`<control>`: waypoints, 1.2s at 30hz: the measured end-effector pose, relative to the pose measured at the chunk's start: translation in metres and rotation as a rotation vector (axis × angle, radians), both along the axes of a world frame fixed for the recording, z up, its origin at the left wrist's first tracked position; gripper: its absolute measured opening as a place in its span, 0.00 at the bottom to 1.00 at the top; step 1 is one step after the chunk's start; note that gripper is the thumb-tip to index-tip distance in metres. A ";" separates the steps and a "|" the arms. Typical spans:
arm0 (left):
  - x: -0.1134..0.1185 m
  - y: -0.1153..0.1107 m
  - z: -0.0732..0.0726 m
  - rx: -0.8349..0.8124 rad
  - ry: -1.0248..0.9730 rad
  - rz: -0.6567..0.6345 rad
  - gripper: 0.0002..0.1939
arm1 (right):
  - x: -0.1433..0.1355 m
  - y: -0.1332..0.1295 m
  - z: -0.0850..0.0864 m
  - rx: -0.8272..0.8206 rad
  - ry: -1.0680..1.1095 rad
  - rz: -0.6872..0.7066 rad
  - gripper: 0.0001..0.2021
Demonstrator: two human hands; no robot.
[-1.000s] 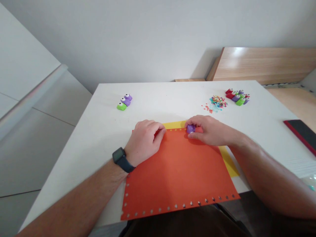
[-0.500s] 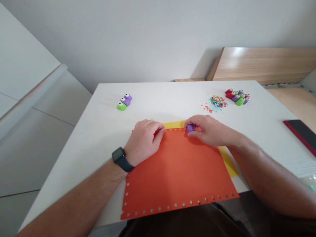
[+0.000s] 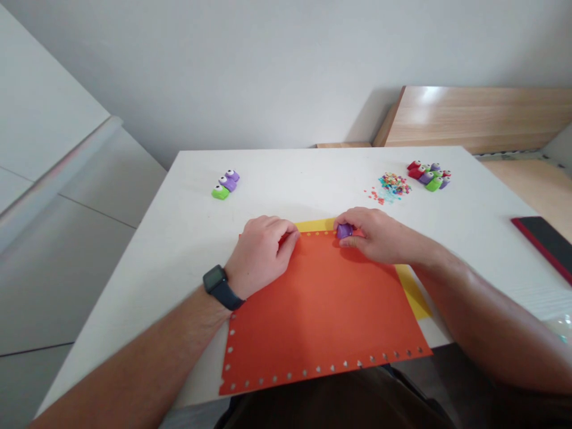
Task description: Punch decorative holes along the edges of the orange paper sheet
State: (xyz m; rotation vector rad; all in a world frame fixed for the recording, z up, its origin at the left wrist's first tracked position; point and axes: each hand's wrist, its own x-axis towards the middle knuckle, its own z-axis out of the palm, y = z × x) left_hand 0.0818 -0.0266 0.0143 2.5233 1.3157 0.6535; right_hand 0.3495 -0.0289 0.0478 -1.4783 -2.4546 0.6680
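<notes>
An orange sheet (image 3: 330,298) with small holes along its edges lies at the table's front, over a yellow sheet (image 3: 414,293). My right hand (image 3: 375,235) is closed on a purple punch (image 3: 344,231) at the far edge of the orange sheet. My left hand (image 3: 266,253), a dark watch on its wrist, rests on the sheet's far left part. Its thumb and forefinger are pinched together at the far edge; whether they grip the paper is hard to tell.
Three punches (image 3: 227,183), two purple and one green, stand at the back left of the white table (image 3: 179,238). At the back right are several more punches (image 3: 429,174) beside colourful paper bits (image 3: 394,185). A dark red-edged object (image 3: 543,241) lies far right.
</notes>
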 end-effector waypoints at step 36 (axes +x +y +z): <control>0.001 0.001 -0.002 -0.021 0.012 -0.002 0.11 | 0.003 0.003 -0.003 -0.015 -0.025 0.057 0.13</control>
